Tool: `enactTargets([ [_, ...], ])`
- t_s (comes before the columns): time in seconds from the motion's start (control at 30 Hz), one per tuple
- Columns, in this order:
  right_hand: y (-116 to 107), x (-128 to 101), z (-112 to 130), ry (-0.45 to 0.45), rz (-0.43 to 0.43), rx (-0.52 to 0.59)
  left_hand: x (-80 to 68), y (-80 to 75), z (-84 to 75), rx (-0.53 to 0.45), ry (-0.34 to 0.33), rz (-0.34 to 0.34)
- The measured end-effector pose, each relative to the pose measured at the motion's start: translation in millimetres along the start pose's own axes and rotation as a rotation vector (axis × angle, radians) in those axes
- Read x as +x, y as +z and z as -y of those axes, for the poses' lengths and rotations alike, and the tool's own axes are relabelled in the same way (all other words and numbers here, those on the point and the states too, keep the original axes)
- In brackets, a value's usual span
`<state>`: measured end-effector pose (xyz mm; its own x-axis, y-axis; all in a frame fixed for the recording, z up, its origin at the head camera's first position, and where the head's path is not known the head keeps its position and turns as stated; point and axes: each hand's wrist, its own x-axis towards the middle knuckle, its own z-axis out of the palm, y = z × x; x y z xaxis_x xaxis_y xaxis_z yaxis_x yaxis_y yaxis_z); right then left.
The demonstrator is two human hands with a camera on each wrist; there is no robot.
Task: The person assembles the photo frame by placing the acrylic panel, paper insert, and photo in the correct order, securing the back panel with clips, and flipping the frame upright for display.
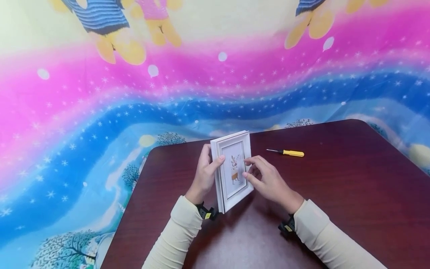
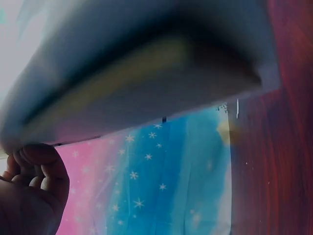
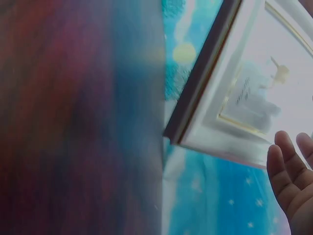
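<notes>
A white picture frame (image 1: 231, 172) stands raised over the table, its front turned toward the right and showing a printed plant in a brown pot. My left hand (image 1: 203, 175) grips its left side, thumb on the front border and the other fingers behind. Close by the right border is my right hand (image 1: 270, 183), fingers loosely bent, fingertips overlapping that border in the head view. The right wrist view shows the right hand's fingers (image 3: 281, 169) relaxed near the frame's edge, pinching nothing. In the left wrist view, the frame's back looms large and blurred above curled left fingers (image 2: 54, 171).
A screwdriver (image 1: 293, 153) with a yellow handle lies behind the right hand on the dark reddish-brown table (image 1: 352, 186). Beyond the table's far edge hangs a pink and blue patterned cloth (image 1: 188, 74). Each wrist wears a black strap with a small camera.
</notes>
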<state>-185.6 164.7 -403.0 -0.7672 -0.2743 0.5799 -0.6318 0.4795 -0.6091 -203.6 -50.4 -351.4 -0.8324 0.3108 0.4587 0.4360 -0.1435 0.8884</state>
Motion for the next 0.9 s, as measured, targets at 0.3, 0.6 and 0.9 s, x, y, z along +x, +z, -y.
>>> enactTargets([
  [0.3,-36.8,9.3,-9.2,0.035,-0.076,-0.063,3.6,3.7,0.3,-0.055,0.018,0.053],
  [0.6,-52.5,11.9,-7.7,0.121,-0.106,-0.097,5.5,1.3,3.3,-0.191,-0.017,0.072],
  [0.9,-52.1,11.5,-8.4,0.250,-0.056,0.013,-1.8,-4.6,4.2,-0.339,-0.032,0.126],
])
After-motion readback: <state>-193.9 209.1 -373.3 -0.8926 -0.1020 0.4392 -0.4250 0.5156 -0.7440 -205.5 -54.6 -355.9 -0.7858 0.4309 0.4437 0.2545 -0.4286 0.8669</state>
